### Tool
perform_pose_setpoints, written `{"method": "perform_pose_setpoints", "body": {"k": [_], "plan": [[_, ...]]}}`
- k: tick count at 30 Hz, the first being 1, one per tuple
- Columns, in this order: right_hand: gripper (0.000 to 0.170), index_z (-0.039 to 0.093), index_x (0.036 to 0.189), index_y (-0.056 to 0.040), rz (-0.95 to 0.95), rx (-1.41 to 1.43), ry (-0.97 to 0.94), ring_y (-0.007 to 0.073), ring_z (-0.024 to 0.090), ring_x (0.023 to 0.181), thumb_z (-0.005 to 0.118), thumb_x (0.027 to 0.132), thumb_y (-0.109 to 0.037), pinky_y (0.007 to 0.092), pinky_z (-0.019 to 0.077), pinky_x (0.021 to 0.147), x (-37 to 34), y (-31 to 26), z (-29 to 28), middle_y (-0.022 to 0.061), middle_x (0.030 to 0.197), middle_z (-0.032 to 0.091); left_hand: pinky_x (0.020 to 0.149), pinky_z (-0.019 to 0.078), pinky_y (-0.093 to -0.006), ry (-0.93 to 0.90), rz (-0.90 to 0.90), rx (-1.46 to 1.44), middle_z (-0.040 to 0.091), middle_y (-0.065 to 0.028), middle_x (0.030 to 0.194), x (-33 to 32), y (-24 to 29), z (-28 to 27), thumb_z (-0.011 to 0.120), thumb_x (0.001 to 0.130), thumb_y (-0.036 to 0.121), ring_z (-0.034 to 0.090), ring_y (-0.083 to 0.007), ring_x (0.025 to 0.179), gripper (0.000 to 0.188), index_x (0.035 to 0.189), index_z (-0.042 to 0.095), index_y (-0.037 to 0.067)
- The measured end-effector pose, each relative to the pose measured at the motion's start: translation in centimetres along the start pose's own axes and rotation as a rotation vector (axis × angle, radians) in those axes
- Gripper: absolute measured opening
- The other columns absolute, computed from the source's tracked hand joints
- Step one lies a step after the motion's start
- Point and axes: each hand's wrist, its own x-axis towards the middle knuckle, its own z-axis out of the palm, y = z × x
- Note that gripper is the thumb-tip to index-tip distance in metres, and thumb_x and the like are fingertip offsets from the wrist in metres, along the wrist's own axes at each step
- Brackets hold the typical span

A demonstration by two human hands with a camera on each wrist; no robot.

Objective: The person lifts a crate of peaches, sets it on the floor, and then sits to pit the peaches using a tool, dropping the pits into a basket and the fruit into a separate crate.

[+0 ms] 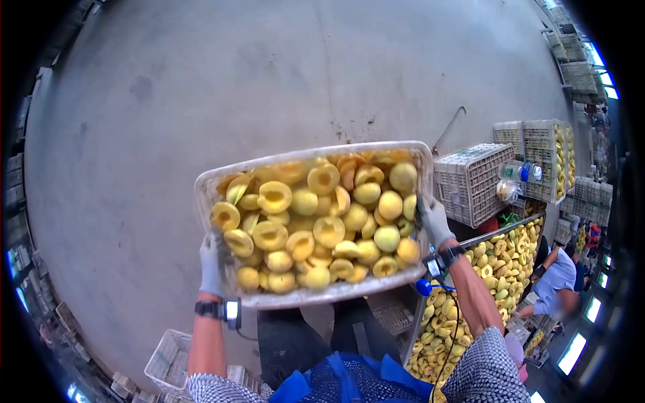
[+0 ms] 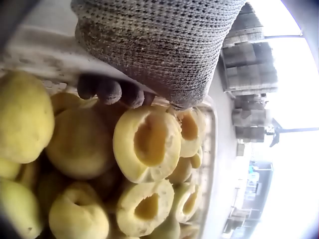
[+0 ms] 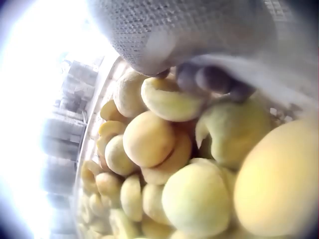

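Observation:
A pale plastic crate (image 1: 336, 293) full of pitted yellow peach halves (image 1: 329, 232) is held in front of the body, its left end a little lower in the head view. My gloved left hand (image 1: 211, 265) grips the crate's left end. At the opposite end, my gloved right hand (image 1: 435, 221) holds on in the same way. In the left wrist view, dark fingertips (image 2: 108, 91) curl over the inside of the wall, just above cut peaches (image 2: 124, 144). Similar fingertips (image 3: 214, 78) show inside the wall in the right wrist view, close to the fruit.
On the right, a big metal-edged bin (image 1: 508, 228) holds more peach halves, beside an upturned crate (image 1: 474, 185) with a plastic bottle (image 1: 517, 172). A hooked rod (image 1: 451, 126) lies behind it. Another person (image 1: 556, 275) works beyond the bin. A white crate (image 1: 168, 363) sits lower left on concrete floor (image 1: 168, 87).

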Motion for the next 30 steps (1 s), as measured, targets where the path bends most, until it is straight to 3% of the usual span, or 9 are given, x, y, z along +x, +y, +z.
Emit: {"method": "perform_pose_setpoints", "body": {"k": [1, 4, 7, 8, 15, 21, 23, 26, 30], "plan": [[0.026, 0.069, 0.099, -0.0048, -0.083, -0.067, 0.007, 0.0071, 0.053, 0.059, 0.062, 0.099, -0.03, 0.0263, 0.0429, 0.053, 0.8, -0.7, 0.4, -0.0013, 0.071, 0.062, 0.055, 0.0453, -0.0222, 0.05, 0.024, 0.171, 0.059, 0.0047, 0.083, 0.1, -0.2, -0.3, 0.058, 0.099, 0.05, 0.056, -0.0068, 0.067, 0.045, 0.112, 0.062, 0.007], [0.036, 0.07, 0.098, 0.0008, -0.119, -0.158, 0.148, 0.017, 0.061, 0.068, 0.062, 0.098, -0.034, 0.0364, 0.0496, 0.066, 1.6, 0.7, 0.6, 0.0082, 0.075, 0.068, 0.062, 0.0462, -0.0238, 0.099, -0.102, 0.242, 0.061, 0.0, 0.086, 0.5, -0.6, -0.9, 0.057, 0.1, 0.05, 0.053, -0.0067, 0.074, 0.048, 0.108, 0.061, 0.003], [0.039, 0.07, 0.095, 0.0007, -0.248, -0.387, 0.324, 0.0271, 0.061, 0.065, 0.064, 0.095, -0.038, 0.042, 0.0489, 0.067, 1.0, -0.8, 1.9, 0.0181, 0.071, 0.065, 0.064, 0.047, -0.0276, 0.278, 0.27, 0.352, 0.063, -0.0031, 0.08, 1.8, -2.7, -0.2, 0.056, 0.101, 0.047, 0.052, -0.0101, 0.072, 0.046, 0.103, 0.06, 0.001], [0.039, 0.07, 0.093, 0.0009, -0.286, -0.396, 0.351, 0.03, 0.06, 0.064, 0.063, 0.095, -0.038, 0.0431, 0.048, 0.066, 1.8, -0.6, 1.5, 0.0193, 0.071, 0.064, 0.067, 0.0485, -0.0334, 0.335, 0.314, 0.503, 0.063, -0.0064, 0.077, 2.9, -2.1, 0.5, 0.056, 0.103, 0.04, 0.054, -0.0148, 0.071, 0.041, 0.099, 0.059, 0.0], [0.033, 0.067, 0.093, 0.0031, -0.185, -0.459, 0.388, 0.0258, 0.062, 0.064, 0.065, 0.095, -0.03, 0.0408, 0.0481, 0.064, 0.7, -3.2, 2.4, 0.0203, 0.072, 0.065, 0.071, 0.0494, -0.0382, 0.428, 0.348, 0.729, 0.067, -0.0167, 0.083, 3.3, 0.4, 2.7, 0.054, 0.102, 0.028, 0.059, -0.0214, 0.073, 0.032, 0.099, 0.061, -0.003], [0.031, 0.067, 0.097, 0.0035, -0.122, -0.4, 0.381, 0.0229, 0.062, 0.069, 0.065, 0.095, -0.027, 0.0383, 0.0486, 0.069, 1.2, -1.4, 1.6, 0.0158, 0.078, 0.068, 0.07, 0.0496, -0.037, 0.449, 0.312, 0.685, 0.067, -0.0141, 0.081, 3.3, 1.8, 4.4, 0.056, 0.102, 0.028, 0.062, -0.0196, 0.074, 0.03, 0.098, 0.061, -0.001], [0.032, 0.066, 0.093, 0.0025, -0.144, -0.424, 0.381, 0.018, 0.057, 0.066, 0.063, 0.097, -0.029, 0.0363, 0.0473, 0.065, 1.2, -0.6, 1.2, 0.0107, 0.073, 0.065, 0.069, 0.0494, -0.0368, 0.46, 0.29, 0.794, 0.066, -0.0132, 0.08, 2.9, 2.1, 4.0, 0.057, 0.101, 0.027, 0.061, -0.0191, 0.073, 0.028, 0.097, 0.061, 0.0], [0.036, 0.065, 0.089, 0.0023, -0.121, -0.352, 0.349, 0.0123, 0.051, 0.066, 0.061, 0.1, -0.032, 0.0333, 0.0457, 0.063, 1.2, -1.2, 1.6, 0.0064, 0.07, 0.06, 0.068, 0.0489, -0.0372, 0.419, 0.275, 0.715, 0.066, -0.0144, 0.079, 3.0, 1.2, 2.9, 0.057, 0.101, 0.026, 0.06, -0.0211, 0.071, 0.028, 0.096, 0.06, 0.0], [0.036, 0.066, 0.089, 0.0023, -0.176, -0.375, 0.335, 0.013, 0.053, 0.066, 0.061, 0.1, -0.031, 0.0338, 0.0464, 0.064, 0.8, -3.3, 2.4, 0.0063, 0.07, 0.061, 0.069, 0.0495, -0.038, 0.421, 0.264, 0.683, 0.067, -0.0162, 0.081, 3.1, 1.5, 3.2, 0.056, 0.102, 0.029, 0.061, -0.0218, 0.072, 0.031, 0.1, 0.062, -0.001]]}}
